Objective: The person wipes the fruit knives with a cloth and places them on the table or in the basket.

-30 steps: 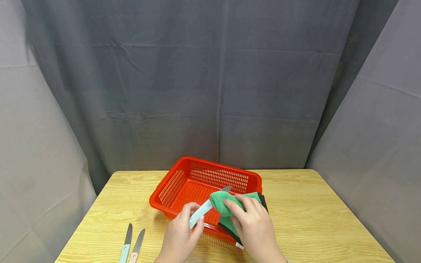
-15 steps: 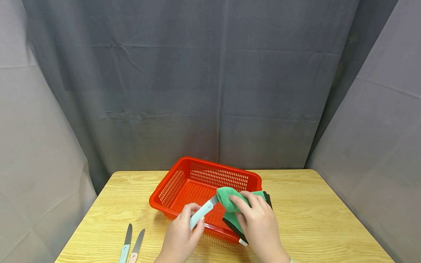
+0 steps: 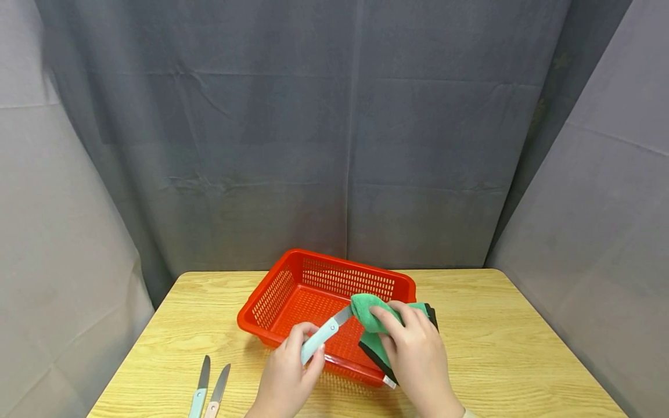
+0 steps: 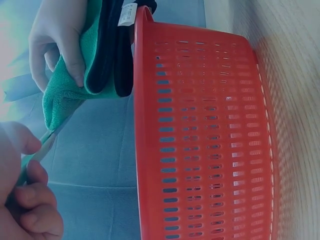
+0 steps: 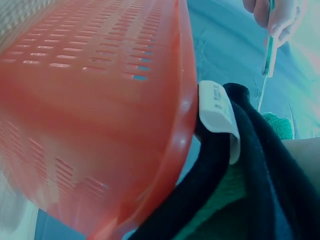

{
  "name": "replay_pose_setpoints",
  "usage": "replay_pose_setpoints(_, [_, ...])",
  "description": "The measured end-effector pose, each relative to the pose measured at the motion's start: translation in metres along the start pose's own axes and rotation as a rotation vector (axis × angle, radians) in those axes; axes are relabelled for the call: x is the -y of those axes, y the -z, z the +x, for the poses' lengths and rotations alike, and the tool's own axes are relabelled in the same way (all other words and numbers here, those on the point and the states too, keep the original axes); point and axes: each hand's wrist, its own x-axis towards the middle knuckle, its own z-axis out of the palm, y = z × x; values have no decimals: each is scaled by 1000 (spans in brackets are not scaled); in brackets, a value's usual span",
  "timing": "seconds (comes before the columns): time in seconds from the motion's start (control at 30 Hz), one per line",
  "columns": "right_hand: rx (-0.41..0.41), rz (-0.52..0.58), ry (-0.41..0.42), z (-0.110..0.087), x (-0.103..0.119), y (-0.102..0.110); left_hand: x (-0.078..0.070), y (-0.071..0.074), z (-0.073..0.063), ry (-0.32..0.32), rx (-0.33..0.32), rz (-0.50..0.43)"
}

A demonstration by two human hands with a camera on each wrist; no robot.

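Observation:
My left hand (image 3: 287, 371) grips the light blue handle of a knife (image 3: 320, 341), its blade pointing up and to the right over the basket. Folded around the blade's far part is a green cloth (image 3: 368, 313) with black edging, which my right hand (image 3: 415, 354) pinches from above. The cloth hides the blade's tip. In the left wrist view, cloth (image 4: 65, 95) and blade meet just beyond the left fingers. A white tag (image 5: 217, 107) on the black edging shows in the right wrist view, beside the basket's rim.
Beneath both hands stands a red slotted basket (image 3: 277, 293) on the wooden table (image 3: 496, 337). Two more knives lie side by side at the front left, one with a light blue handle (image 3: 198, 400), the other with a pale pink handle (image 3: 212, 409). Grey curtains (image 3: 261, 145) surround the table.
My right hand has slid the cloth up and right along the blade toward its tip, baring the part near the handle. The left hand and knife have stayed nearly still.

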Motion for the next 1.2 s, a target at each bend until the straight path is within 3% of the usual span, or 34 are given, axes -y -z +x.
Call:
replay_pose_setpoints(0.7, [-1,43,71,-2,18,6,0,0,1,46,5,3])
replay_pose_setpoints(0.93, [-3,49,105,-3,19,3,0,-1,0,15,-10,5])
replay_pose_setpoints(1.2, [15,45,77,-4,19,1,1,0,-1,-7,-12,-1])
